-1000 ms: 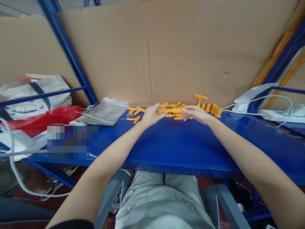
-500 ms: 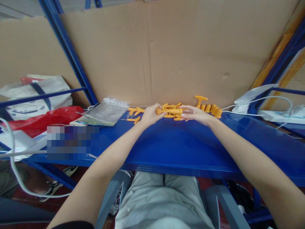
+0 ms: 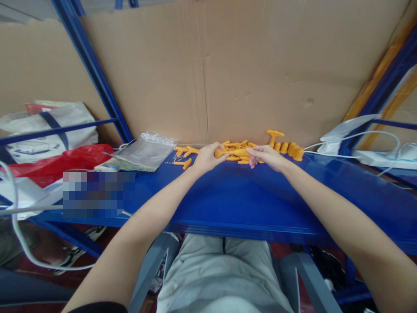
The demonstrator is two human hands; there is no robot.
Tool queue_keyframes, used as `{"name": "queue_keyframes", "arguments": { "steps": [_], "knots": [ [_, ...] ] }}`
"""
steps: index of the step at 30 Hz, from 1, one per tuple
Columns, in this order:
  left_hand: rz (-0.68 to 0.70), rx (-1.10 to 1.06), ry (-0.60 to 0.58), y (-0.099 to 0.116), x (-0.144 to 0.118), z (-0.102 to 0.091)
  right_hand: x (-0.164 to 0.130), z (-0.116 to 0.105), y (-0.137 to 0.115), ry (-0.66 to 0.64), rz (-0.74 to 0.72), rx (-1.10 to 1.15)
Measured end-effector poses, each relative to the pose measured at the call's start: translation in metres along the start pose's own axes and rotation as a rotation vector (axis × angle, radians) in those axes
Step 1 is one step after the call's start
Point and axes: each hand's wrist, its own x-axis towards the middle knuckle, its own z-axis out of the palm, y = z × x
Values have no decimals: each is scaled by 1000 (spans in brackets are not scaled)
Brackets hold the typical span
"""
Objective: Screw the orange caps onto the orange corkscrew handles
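Brown cardboard sheeting (image 3: pixel 247 69) backs the blue metal shelf (image 3: pixel 247 200) where we sit, our knees in pale trousers (image 3: pixel 221 278) showing beneath its front edge. At twelve o'clock, hard against the cardboard, lies a heap of orange plastic parts (image 3: pixel 237 150). Our left hand (image 3: pixel 205 157) is closed on an orange piece with a round ball end (image 3: pixel 218 152), the ball showing between thumb and forefinger. Our right hand (image 3: pixel 265 155) meets it from the other side, its fingertips pinched on the far end of what looks like the same piece; the exact join is too small to make out.

Just past the right hand, at one o'clock, a row of short orange pegs (image 3: pixel 289 148) lines the cardboard, with a T-shaped orange part (image 3: pixel 273 134) standing behind them. At eleven o'clock, loose orange forked pieces (image 3: pixel 184 156) lie beside a small metal chain (image 3: pixel 177 158). Further toward ten o'clock sits a clear plastic bag (image 3: pixel 143 150), then a red plastic bag (image 3: pixel 61 163) and a white tote bag (image 3: pixel 48 128). At two o'clock, a white power strip (image 3: pixel 381 156) and white cables (image 3: pixel 342 137) rest on the shelf. Blue uprights (image 3: pixel 94 69) of the rack cross the cardboard on the left.
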Motion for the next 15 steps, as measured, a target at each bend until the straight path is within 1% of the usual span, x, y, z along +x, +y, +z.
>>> {"name": "queue_keyframes", "arguments": {
  "steps": [4, 9, 12, 15],
  "knots": [
    [14, -2, 11, 0, 0, 1, 2, 2, 1, 34, 26, 48],
    [43, 19, 25, 2, 0, -1, 8, 7, 6, 61, 116, 176],
    [51, 39, 15, 5, 0, -3, 10, 12, 8, 55, 190, 257],
    [38, 50, -4, 8, 1, -5, 10, 14, 6, 35, 232, 300]
  ]
}}
